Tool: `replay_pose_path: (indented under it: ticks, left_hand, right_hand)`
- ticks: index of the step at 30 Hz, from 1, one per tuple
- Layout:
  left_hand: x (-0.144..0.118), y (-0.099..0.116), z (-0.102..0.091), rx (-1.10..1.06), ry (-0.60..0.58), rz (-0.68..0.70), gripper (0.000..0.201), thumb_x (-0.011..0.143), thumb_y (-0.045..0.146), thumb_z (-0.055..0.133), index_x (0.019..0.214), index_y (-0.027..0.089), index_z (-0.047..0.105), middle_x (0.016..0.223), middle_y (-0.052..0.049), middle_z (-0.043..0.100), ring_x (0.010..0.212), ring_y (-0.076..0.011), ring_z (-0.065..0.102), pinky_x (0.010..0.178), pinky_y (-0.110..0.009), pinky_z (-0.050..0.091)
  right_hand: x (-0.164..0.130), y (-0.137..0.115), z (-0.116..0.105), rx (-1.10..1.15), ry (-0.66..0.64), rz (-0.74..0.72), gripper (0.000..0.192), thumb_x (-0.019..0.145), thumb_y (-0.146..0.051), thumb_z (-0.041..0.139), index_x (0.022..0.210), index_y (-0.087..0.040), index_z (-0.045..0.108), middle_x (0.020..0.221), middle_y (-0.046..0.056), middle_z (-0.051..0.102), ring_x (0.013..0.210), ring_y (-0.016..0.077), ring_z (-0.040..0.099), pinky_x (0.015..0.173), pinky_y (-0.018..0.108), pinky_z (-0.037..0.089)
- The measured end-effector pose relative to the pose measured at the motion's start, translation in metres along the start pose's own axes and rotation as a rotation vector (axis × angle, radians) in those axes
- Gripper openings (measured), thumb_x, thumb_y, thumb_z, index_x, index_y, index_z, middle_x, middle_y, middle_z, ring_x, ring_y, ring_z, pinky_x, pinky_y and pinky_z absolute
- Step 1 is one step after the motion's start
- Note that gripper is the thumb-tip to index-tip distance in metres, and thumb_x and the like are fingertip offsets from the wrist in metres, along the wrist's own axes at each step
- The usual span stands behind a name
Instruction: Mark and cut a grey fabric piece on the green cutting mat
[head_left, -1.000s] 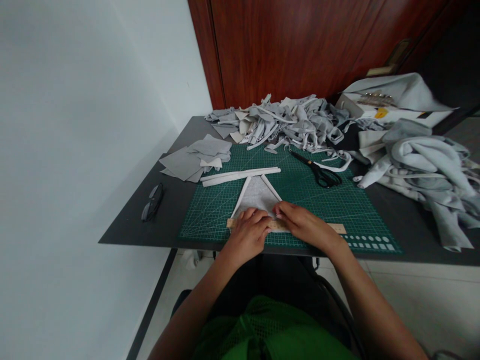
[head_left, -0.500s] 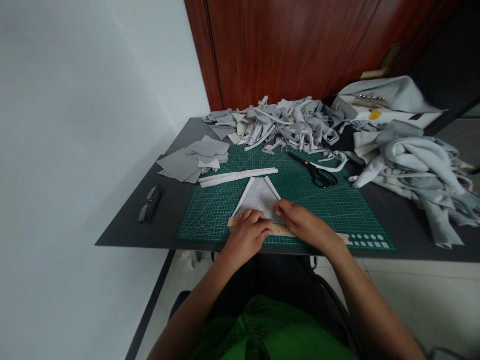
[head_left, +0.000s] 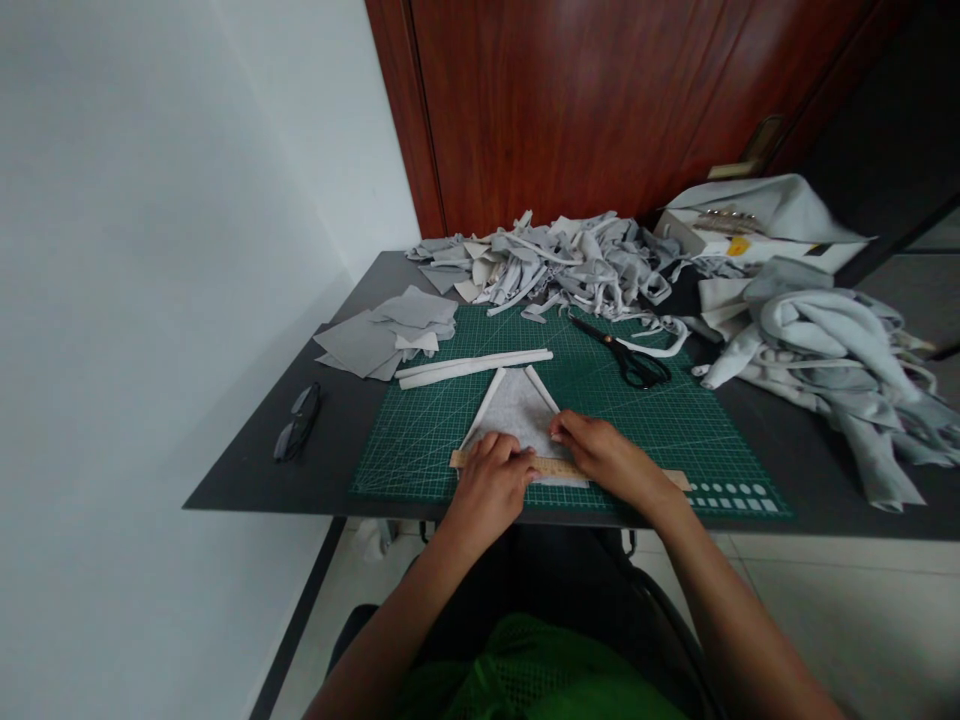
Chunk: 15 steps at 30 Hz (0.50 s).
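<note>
Triangle of grey fabric (head_left: 517,410) lies on the green cutting mat (head_left: 675,420), near edge of the surface (head_left: 247,460), with a wooden ruler (head_left: 562,468) laid across its base. My left hand (head_left: 491,482) presses flat, fingers together, on the ruler's left half; my right hand (head_left: 600,455) rests on the fabric and ruler, fingertips down, gripping nothing. I judge this the measuring step. Next calls for holding the ruler steady and square to the base; scissors (head_left: 626,358) lie farther right.
</note>
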<state>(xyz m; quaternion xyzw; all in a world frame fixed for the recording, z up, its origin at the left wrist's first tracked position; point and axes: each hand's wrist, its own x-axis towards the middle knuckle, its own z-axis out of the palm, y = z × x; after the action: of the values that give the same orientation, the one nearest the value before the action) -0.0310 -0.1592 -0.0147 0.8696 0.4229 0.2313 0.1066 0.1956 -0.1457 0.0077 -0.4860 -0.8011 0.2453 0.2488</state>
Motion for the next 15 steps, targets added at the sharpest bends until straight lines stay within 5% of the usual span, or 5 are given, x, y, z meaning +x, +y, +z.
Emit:
replay_pose_path:
  ticks: [7, 12, 15]
  left_hand:
    - [0.000, -0.004, 0.003, -0.022, 0.009, 0.014, 0.018, 0.097, 0.022, 0.069, 0.114, 0.023, 0.075, 0.104, -0.005, 0.064, 0.105, -0.0242, 0.055, 0.093, -0.041, 0.051]
    - [0.002, -0.002, 0.002, 0.018, -0.020, 0.025, 0.018, 0.099, 0.024, 0.066, 0.115, 0.023, 0.075, 0.102, -0.005, 0.065, 0.106, -0.0255, 0.055, 0.091, -0.042, 0.049]
    - [0.002, -0.002, 0.001, 0.015, -0.026, 0.036, 0.019, 0.101, 0.026, 0.064, 0.117, 0.022, 0.074, 0.104, -0.006, 0.066, 0.108, -0.0260, 0.055, 0.092, -0.042, 0.048]
  right_hand:
    - [0.005, -0.006, 0.017, 0.068, 0.058, -0.060, 0.023, 0.100, -0.010, 0.043, 0.103, -0.020, 0.064, 0.103, 0.010, 0.073, 0.095, 0.0232, 0.068, 0.086, 0.033, 0.048]
    - [0.004, -0.007, 0.016, 0.189, 0.103, -0.015, 0.016, 0.102, -0.017, 0.043, 0.098, -0.021, 0.058, 0.091, 0.004, 0.066, 0.083, 0.0191, 0.062, 0.079, 0.030, 0.046]
    - [0.001, -0.004, 0.008, 0.232, 0.017, 0.001, 0.015, 0.103, -0.021, 0.045, 0.094, -0.022, 0.057, 0.083, 0.000, 0.062, 0.077, 0.0176, 0.059, 0.074, 0.029, 0.045]
